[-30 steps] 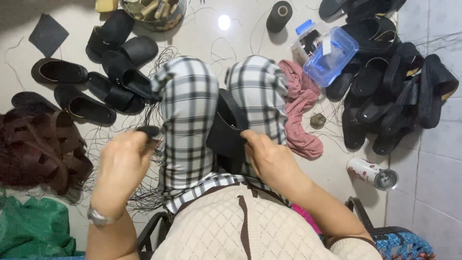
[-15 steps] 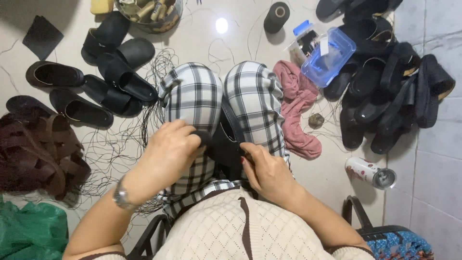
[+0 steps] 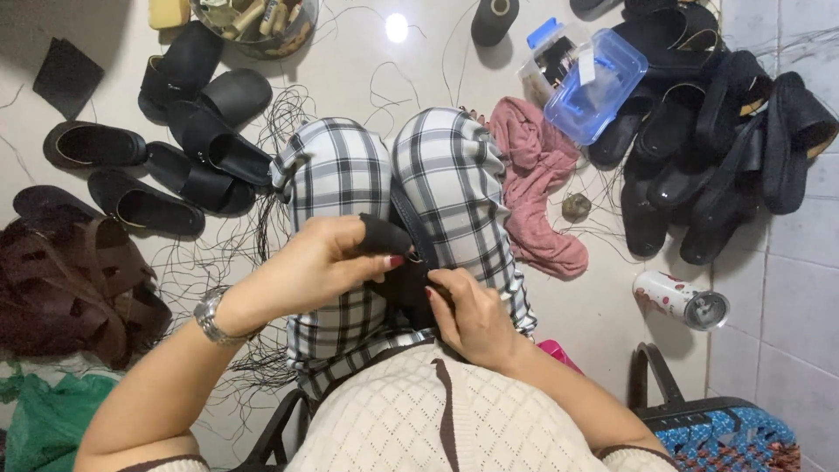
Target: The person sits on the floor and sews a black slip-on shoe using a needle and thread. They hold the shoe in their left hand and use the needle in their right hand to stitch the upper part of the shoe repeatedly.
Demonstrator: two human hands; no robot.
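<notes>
Between both hands (image 3: 393, 280), black shoe piece (image 3: 404, 262)

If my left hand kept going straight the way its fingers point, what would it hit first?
Probably the black shoe piece on your lap, which the left hand already pinches; just beyond it is your right hand. Depth is unclear.

I see a pale tiled floor (image 3: 419, 79) with a bright glare spot (image 3: 397, 27) near the top. Grey tiles (image 3: 778, 288) run along the right, and a woven blue chair seat (image 3: 717, 433) shows at bottom right.
</notes>
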